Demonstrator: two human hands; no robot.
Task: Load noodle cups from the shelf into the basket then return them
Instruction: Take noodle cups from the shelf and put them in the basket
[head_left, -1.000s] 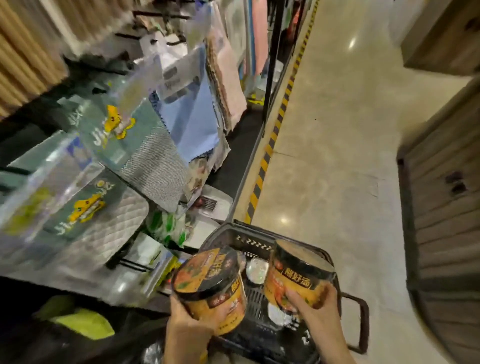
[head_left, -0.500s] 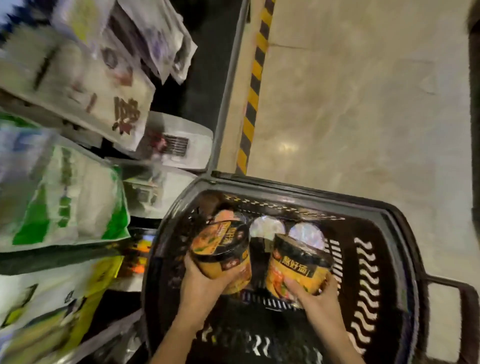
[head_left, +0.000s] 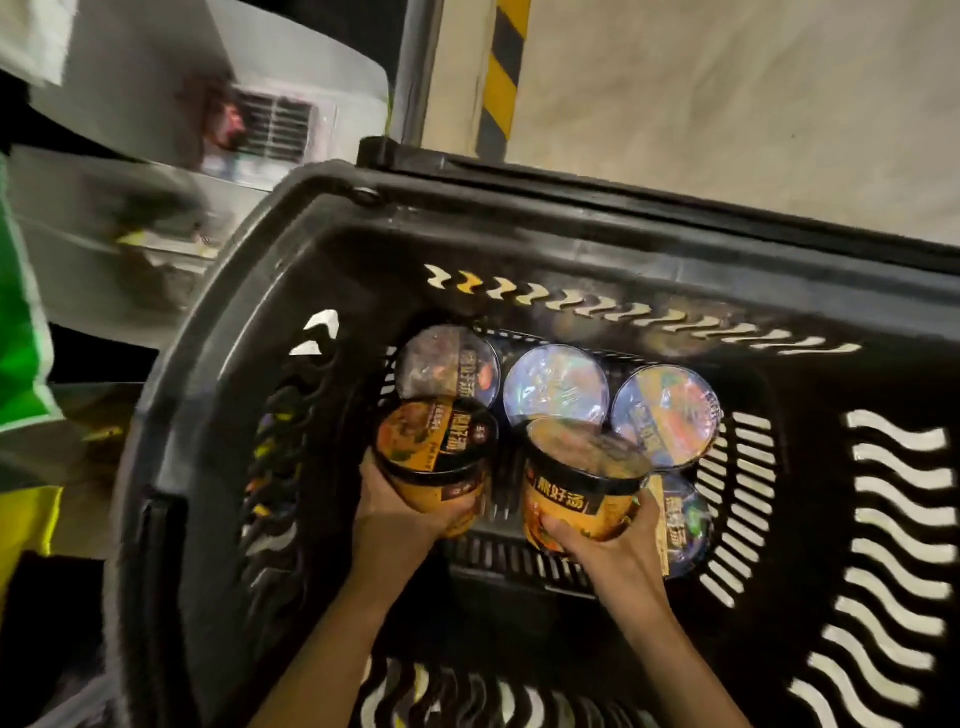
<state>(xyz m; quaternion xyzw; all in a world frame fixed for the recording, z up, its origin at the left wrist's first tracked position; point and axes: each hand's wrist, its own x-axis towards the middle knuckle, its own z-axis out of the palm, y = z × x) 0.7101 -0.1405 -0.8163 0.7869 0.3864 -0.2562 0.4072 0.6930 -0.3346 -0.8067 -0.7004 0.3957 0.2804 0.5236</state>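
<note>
a: item one. left hand (head_left: 400, 519), fingers wrapped round the wall of an orange-and-black noodle cup (head_left: 435, 457), lid up, tilted a little toward the camera. location?

b: inside the black shopping basket (head_left: 571, 228), low over the left end of the floor, just in front of a standing cup with a dark printed lid (head_left: 449, 366). whether its base touches the floor i cannot tell.

a: item two. right hand (head_left: 613, 545), clamped the same way on a second orange noodle cup (head_left: 582, 493), tilted more.

b: it sits in front of the clear-lidded middle cup (head_left: 557, 387). to its right stand the cup with the orange-tinted lid (head_left: 667, 415) and a cup lying lower at the right (head_left: 680, 525), which looks pressed against the right wrist side.

a: stock on the basket floor, four cups; two more in hand. hazards?

b: judged only. first, both held cups are tilted; let go at this angle and either may tip onto its side or roll into the slotted wall. second, the right cup overlaps the rims behind it, so lowering it straight could land it on a neighbour's lid and dent the film. third, the gap between the two held cups is narrow; knuckles may knock one while freeing the other.

a: remedy?

b: level each cup, seat it on bare floor, then release.
</note>
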